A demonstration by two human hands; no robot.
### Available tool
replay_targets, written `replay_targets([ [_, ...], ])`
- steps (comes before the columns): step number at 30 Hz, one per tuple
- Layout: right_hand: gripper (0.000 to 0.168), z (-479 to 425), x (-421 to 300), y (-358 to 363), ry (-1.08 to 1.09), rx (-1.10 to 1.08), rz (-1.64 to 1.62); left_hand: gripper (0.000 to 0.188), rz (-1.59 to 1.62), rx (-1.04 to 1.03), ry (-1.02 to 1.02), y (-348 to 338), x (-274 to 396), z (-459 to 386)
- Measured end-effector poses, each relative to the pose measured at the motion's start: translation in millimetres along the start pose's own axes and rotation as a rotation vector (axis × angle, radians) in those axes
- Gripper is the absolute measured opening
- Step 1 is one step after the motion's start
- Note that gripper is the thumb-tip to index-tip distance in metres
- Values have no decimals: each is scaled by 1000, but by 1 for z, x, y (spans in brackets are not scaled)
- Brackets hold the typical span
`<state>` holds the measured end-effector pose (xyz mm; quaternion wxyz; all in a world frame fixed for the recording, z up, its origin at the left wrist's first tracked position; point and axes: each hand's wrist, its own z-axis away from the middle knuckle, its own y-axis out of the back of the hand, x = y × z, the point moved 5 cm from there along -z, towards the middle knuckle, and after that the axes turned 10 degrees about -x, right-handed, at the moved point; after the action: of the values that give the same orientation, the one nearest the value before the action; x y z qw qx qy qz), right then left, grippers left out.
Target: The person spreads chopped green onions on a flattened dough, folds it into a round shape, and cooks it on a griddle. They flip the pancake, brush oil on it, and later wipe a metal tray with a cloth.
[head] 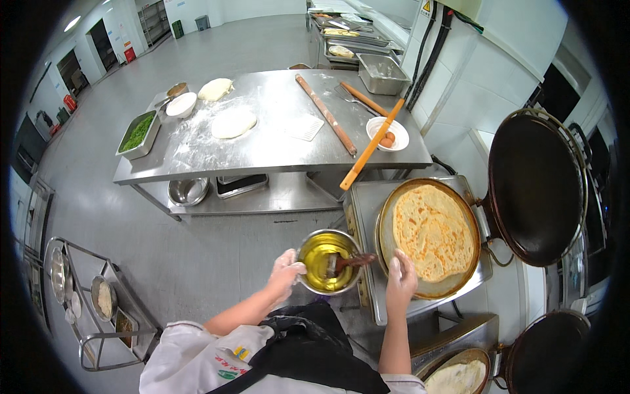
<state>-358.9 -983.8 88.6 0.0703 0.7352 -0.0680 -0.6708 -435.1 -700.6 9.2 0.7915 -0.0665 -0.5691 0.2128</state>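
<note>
My left hand (287, 272), dusted with flour, grips the rim of a steel bowl (306, 287) of yellow oil (315, 256). A brush (352, 261) rests in the bowl, its bristles in the oil and its brown handle over the right rim. On the round griddle (388, 236) lies a browned flatbread (433, 231). My right hand (402, 278) is at the flatbread's lower left edge, fingers bent close together. Whether the fingers pinch the dough or only hover there is hidden.
The griddle's raised lid (536, 192) stands at right. A second griddle (485, 357) holds pale dough (457, 379). Ahead, a steel table (275, 152) carries dough rounds (234, 123), a rolling pin (325, 113) and an egg bowl (401, 143). A wooden stick (371, 147) overhangs its edge. A cart (106, 340) stands left.
</note>
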Motion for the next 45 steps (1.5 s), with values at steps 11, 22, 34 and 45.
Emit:
replay_targets([
  [11,88,-277,160,-187,-460,-204,125,22,78,396,-137,81,115,-113],
  [22,33,-297,152,-173,-482,-46,90,19,101,291,-224,69,214,-367],
  [34,17,-19,50,-68,-757,774,748,23,5,69,-153,5,143,-730],
  [45,23,294,-24,-117,-1157,1372,582,44,-1671,-322,-647,13,118,-759],
])
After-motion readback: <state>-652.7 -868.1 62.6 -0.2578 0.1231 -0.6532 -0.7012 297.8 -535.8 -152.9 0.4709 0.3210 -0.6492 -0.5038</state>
